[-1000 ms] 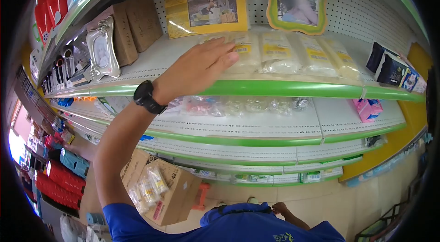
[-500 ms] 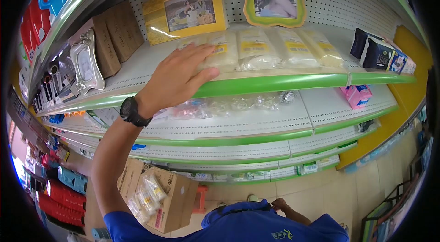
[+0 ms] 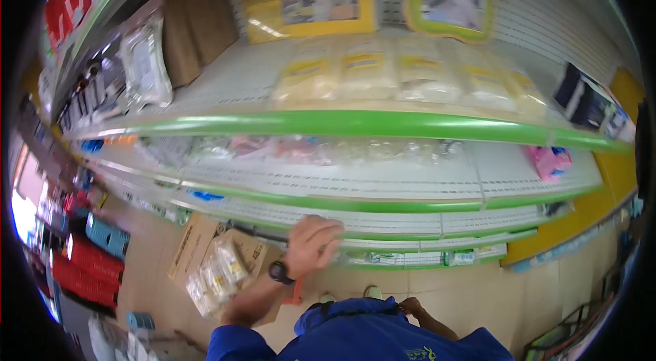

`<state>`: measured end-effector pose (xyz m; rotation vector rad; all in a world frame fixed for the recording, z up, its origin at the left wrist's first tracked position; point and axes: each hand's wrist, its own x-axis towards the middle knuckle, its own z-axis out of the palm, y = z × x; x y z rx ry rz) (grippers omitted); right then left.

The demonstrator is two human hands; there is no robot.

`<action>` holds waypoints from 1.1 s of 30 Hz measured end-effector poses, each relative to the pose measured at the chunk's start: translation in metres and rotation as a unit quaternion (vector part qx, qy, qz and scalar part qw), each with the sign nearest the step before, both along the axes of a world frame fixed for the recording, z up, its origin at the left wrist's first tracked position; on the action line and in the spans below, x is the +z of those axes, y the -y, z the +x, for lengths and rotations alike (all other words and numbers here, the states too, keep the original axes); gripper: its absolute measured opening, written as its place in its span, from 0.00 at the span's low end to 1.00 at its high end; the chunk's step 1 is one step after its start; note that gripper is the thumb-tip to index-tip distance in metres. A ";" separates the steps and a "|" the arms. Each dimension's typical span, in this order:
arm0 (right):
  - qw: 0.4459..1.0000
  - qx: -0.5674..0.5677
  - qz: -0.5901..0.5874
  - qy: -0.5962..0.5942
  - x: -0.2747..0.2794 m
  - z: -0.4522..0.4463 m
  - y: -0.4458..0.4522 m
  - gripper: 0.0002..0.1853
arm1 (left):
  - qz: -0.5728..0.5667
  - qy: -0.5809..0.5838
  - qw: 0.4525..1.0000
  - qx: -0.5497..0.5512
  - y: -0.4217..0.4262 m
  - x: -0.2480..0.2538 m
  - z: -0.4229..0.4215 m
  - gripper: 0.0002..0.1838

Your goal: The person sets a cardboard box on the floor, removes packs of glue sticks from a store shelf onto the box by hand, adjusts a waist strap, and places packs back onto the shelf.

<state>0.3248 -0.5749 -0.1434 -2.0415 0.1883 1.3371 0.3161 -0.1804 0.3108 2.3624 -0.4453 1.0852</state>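
Observation:
My left hand (image 3: 313, 245), with a black watch (image 3: 279, 271) on its wrist, hangs in front of the lower shelves with nothing in it. Its fingers are slightly blurred and stand apart from the thumb. Above it, several clear plastic packets with yellow labels (image 3: 369, 74) lie in a row along the upper shelf's front edge. More such packets (image 3: 229, 262) rest on an open cardboard box (image 3: 254, 246) at the lower left, near my left forearm. My right hand (image 3: 411, 306) is low beside the blue shirt (image 3: 355, 323); its fingers are mostly hidden.
A yellow picture frame (image 3: 263, 6) and a green-edged frame (image 3: 413, 9) stand behind the packets. To the left are a silver frame (image 3: 164, 84) and brown boxes (image 3: 205, 26). Dark packs (image 3: 581, 98) sit at right. Green strips (image 3: 383, 123) edge the shelves.
My left hand has left the packets on the upper shelf and dropped down toward my body. One more packet shows at the row's left end, where the hand was. The view has shifted.

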 end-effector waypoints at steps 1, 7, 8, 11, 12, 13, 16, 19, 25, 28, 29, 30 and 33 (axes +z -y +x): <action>0.999 0.034 -0.003 0.000 0.003 0.004 -0.004 0.14 | -0.042 -0.040 0.997 0.048 -0.001 -0.036 -0.007 0.07; 0.753 0.535 0.085 0.373 -0.040 0.026 0.005 0.06 | -0.069 -0.204 0.928 0.305 -0.051 -0.196 -0.129 0.08; 0.736 0.543 0.102 0.392 -0.044 0.027 0.010 0.06 | -0.111 -0.211 0.903 0.357 -0.059 -0.203 -0.153 0.08; 0.773 0.455 0.224 0.381 -0.020 0.031 -0.001 0.04 | -0.177 -0.168 0.823 0.514 -0.100 -0.235 -0.224 0.05; 0.776 0.465 0.191 0.382 -0.028 0.032 0.000 0.04 | -0.227 -0.164 0.779 0.560 -0.110 -0.223 -0.238 0.03; 0.777 0.473 0.157 0.384 -0.048 0.035 0.002 0.03 | -0.199 -0.174 0.757 0.598 -0.125 -0.227 -0.260 0.06; 0.774 0.494 0.154 0.365 -0.048 0.048 -0.005 0.02 | -0.164 -0.155 0.641 0.734 -0.161 -0.238 -0.308 0.22; 0.897 0.360 0.170 0.191 0.001 0.053 -0.041 0.07 | -0.163 -0.161 0.544 0.807 -0.193 -0.263 -0.350 0.28; 0.981 0.132 0.130 0.064 0.058 0.041 -0.080 0.10 | -0.240 -0.253 0.471 0.811 -0.226 -0.287 -0.386 0.33; 0.930 0.256 0.181 0.192 0.018 0.041 -0.059 0.09 | -0.124 -0.227 0.570 0.780 -0.230 -0.279 -0.363 0.31; 0.906 0.323 0.159 0.224 0.010 0.040 -0.055 0.10 | -0.078 -0.212 0.613 0.757 -0.227 -0.269 -0.348 0.31; 0.875 0.386 0.138 0.258 0.003 0.038 -0.051 0.11 | -0.116 -0.234 0.624 0.737 -0.220 -0.249 -0.324 0.29; 0.801 0.524 0.036 0.286 0.000 0.029 -0.052 0.18 | -0.117 -0.245 0.683 0.678 -0.222 -0.256 -0.275 0.27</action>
